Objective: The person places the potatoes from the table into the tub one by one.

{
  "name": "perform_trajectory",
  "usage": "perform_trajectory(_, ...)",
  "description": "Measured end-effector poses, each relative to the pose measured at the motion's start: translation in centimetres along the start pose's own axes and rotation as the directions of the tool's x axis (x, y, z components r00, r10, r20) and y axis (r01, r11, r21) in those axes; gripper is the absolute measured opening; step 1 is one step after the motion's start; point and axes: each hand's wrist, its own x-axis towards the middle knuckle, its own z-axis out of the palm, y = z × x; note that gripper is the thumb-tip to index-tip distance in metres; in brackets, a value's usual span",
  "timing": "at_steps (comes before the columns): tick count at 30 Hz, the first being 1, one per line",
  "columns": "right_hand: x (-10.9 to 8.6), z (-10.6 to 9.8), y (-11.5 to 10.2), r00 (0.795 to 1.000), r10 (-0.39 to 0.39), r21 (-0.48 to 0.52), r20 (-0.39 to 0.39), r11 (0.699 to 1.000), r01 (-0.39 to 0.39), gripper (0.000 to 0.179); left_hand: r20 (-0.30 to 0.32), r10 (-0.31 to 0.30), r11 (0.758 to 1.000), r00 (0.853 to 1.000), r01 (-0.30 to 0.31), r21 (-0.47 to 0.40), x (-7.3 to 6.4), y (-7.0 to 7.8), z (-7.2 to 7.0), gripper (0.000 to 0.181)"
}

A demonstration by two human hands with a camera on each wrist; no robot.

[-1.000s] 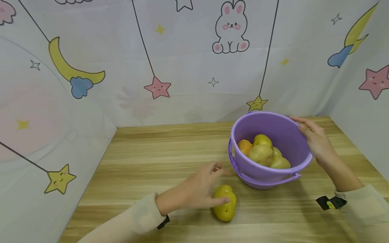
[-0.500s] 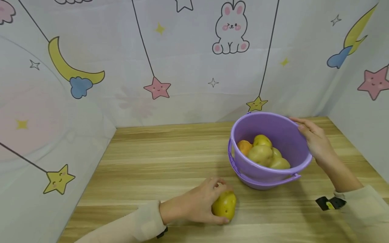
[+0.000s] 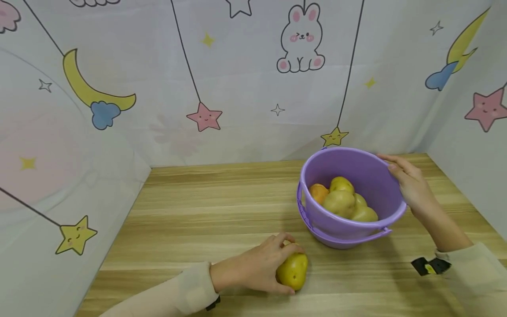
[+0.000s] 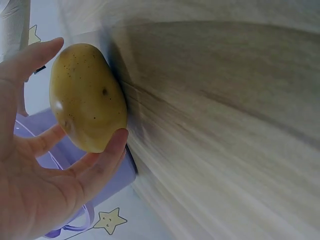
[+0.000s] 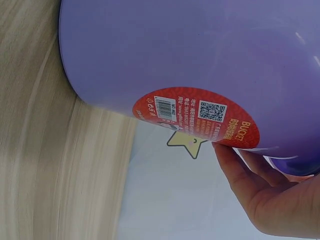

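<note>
A yellow-brown potato [image 3: 294,272] with small dark specks lies on the wooden table. My left hand [image 3: 261,266] curls round it from the left, with the thumb at the near end and the fingers over the far end. In the left wrist view the potato [image 4: 87,97] sits between thumb and fingers, close against the tabletop. To the right stands a purple bucket [image 3: 336,231], its mouth facing me. My right hand [image 3: 412,182] grips its right rim. The right wrist view shows the fingers [image 5: 240,170] against the bucket's outer wall.
Inside the bucket are several pale yellow potatoes [image 3: 339,202] and an orange round item [image 3: 318,193]. The bucket's handle [image 3: 370,237] hangs down its near side. White cloth with cartoon prints [image 3: 245,88] walls the table [image 3: 198,207] at the back and sides.
My left hand has come down toward the front of the table and closed round the potato, which still lies on the table. The right hand and the bucket have stayed in place.
</note>
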Motion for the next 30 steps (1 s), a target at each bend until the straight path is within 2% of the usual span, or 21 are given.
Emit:
perform_trajectory(10,-0.03,0.09,-0.07,1.000,-0.004,0.021,0.000,1.000,0.004,0.040,0.008,-0.017,1.000,1.000,0.017,-0.002,0.16,0.04,0.51,0.081)
perform_trajectory(16,-0.06,0.11,-0.06,1.000,-0.001,0.033,0.003,0.999,0.000,0.040,-0.008,-0.016,1.000,1.000,0.016,-0.021,0.39,-0.09,0.68,0.078)
perform_trajectory(30,-0.05,-0.17,0.22,1.000,0.018,0.026,0.007,0.999,-0.018,0.040,-0.028,-0.066,0.994,0.997,0.063,-0.084,0.42,-0.52,0.62,0.081)
